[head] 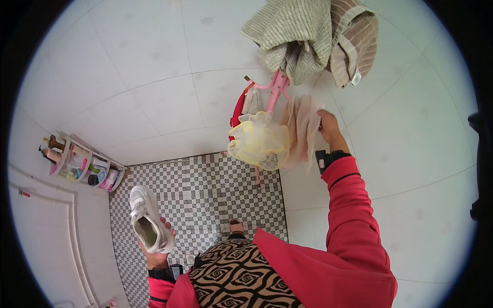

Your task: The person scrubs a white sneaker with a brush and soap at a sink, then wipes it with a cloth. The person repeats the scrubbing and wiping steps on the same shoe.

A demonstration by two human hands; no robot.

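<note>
A white shoe (pixel 148 221) with its opening facing up rests in my left hand (pixel 156 250), whose fingers curl round its heel from below. Over on the right, my right hand (pixel 329 125) pinches the edge of a beige-pink cloth (pixel 302 123). That cloth hangs at a pink rack stand (pixel 276 90); whether a hook still bears it I cannot tell. Beside it hangs a sheer pale yellow fabric piece (pixel 258 140) with ruffled edges. A red item (pixel 238 109) and a small whitish cloth (pixel 251 101) hang from the rack's left arm.
Above, a grey-green ribbed towel (pixel 296 36) and a brown striped towel (pixel 356 46) hang on the rack. In the left corner stands a white shelf (pixel 90 165) holding bottles and packets. Pipes (pixel 73 231) run along the left wall. The floor (pixel 185 200) has black-and-white patterned tiles.
</note>
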